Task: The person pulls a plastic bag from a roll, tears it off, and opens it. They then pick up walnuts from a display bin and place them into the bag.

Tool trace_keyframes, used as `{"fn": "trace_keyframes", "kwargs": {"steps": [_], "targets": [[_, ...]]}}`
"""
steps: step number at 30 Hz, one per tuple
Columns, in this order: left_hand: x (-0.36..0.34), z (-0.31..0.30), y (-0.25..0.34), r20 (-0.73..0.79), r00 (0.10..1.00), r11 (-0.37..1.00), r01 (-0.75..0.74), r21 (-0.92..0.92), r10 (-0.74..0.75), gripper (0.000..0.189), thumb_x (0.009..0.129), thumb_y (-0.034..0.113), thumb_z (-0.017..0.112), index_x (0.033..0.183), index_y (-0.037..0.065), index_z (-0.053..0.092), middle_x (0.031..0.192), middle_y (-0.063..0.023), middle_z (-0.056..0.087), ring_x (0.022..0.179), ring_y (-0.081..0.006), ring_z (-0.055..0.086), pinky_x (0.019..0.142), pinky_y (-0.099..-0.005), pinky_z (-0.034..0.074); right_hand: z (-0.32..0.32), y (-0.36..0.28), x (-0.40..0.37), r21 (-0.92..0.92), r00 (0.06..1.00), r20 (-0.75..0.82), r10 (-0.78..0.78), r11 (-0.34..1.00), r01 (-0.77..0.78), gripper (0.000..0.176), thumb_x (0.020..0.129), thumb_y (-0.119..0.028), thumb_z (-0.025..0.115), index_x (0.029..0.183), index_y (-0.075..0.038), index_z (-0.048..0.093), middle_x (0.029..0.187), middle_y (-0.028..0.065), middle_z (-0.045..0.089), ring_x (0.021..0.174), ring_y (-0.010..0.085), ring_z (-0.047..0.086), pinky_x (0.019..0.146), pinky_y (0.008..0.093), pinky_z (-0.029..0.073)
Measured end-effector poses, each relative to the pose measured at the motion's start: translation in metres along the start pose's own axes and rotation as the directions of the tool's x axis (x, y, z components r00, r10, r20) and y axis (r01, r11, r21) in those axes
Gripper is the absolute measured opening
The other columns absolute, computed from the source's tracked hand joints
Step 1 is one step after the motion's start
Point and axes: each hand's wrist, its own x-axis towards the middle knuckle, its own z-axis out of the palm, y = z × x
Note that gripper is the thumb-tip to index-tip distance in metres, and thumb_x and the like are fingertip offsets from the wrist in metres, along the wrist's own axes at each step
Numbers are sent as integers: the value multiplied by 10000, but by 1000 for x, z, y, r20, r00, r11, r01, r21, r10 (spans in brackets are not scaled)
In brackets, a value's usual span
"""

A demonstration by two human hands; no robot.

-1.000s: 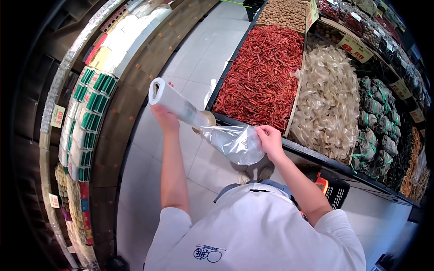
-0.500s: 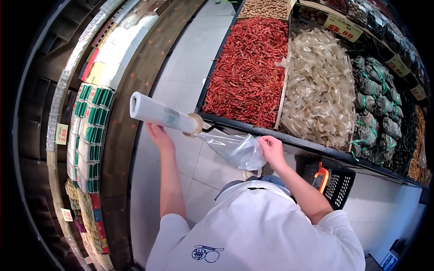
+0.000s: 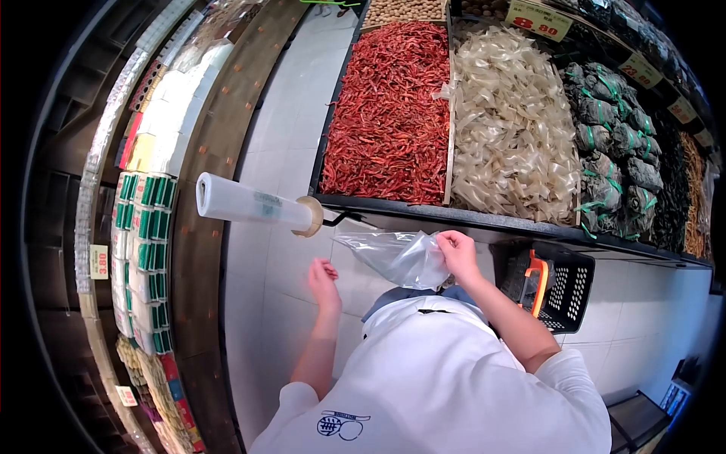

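A clear plastic bag (image 3: 397, 257) hangs crumpled in front of my body, its upper edge pinched in the fingers of my right hand (image 3: 457, 254). My left hand (image 3: 324, 280) is in the air to the left of the bag, apart from it, with fingers loosely bent and nothing in them. Above that hand, a roll of plastic bags (image 3: 246, 203) sits on a holder with a round tan end (image 3: 307, 216), fixed to the display by a black bracket. The bag is separate from the roll.
Ahead, a dark-edged display holds dried red chillies (image 3: 389, 113), pale translucent dried strips (image 3: 518, 129) and dark bundles tied with green (image 3: 605, 174). A black basket (image 3: 572, 291) with an orange handle (image 3: 538, 284) stands on the floor at right. Shelves of packaged goods (image 3: 144, 250) line the left.
My left hand has let go of the roll and moved down and right towards the bag. The bag has come away from the roll, still in my right hand. The view has shifted slightly.
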Motion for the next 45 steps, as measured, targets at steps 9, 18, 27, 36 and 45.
{"fn": "trace_keyframes", "kwargs": {"steps": [9, 18, 27, 36, 45], "targets": [[-27, 88, -54, 640, 584, 858, 230, 460, -500, 664, 1036, 427, 539, 1553, 75, 317, 1535, -157, 415, 1393, -271, 449, 1090, -404, 434, -34, -39, -68, 159, 989, -112, 99, 984, -80, 130, 989, -135, 651, 981, -12, 691, 674, -16, 601, 512, 50, 514, 454, 217, 369], [-68, 173, -45, 985, -110, 942, -322, 89, -131, 693, 831, 144, 784, 1452, 59, 489, 1350, -141, 599, 1249, -225, 571, 1032, -336, 467, -60, -23, -145, 325, 951, -232, 203, 938, -120, 115, 998, -151, 646, 976, -44, 683, 737, -37, 598, 533, 39, 493, 477, 203, 363], [-112, 202, -60, 931, -49, 864, -391, 316, -362, 212, 921, 183, 661, 1068, 35, 699, 844, -24, 694, 813, -84, 615, 735, -310, 523, -135, 40, -169, -338, 382, -871, -307, 941, -14, 339, 980, -275, 656, 1094, 44, 648, 919, 106, 664, 794, 221, 651, 727, 327, 523], [-88, 224, -23, 973, 116, 493, -846, 202, -198, 209, 840, 213, 656, 954, 39, 673, 786, -225, 664, 740, -418, 648, 672, -441, 517, -189, 113, -164, -419, 596, -800, -69, 775, -473, 507, 832, -528, 738, 966, -62, 593, 897, 171, 712, 846, 380, 697, 729, 475, 553], [-161, 306, -15, 860, -487, 647, -706, -287, -150, 164, 754, 85, 743, 780, -25, 625, 977, -154, 673, 808, -304, 660, 679, -364, 510, -229, 120, -173, -339, 429, -896, -115, 801, -493, 427, 881, -492, 700, 848, -75, 610, 777, 154, 704, 749, 373, 699, 646, 486, 548]]}}
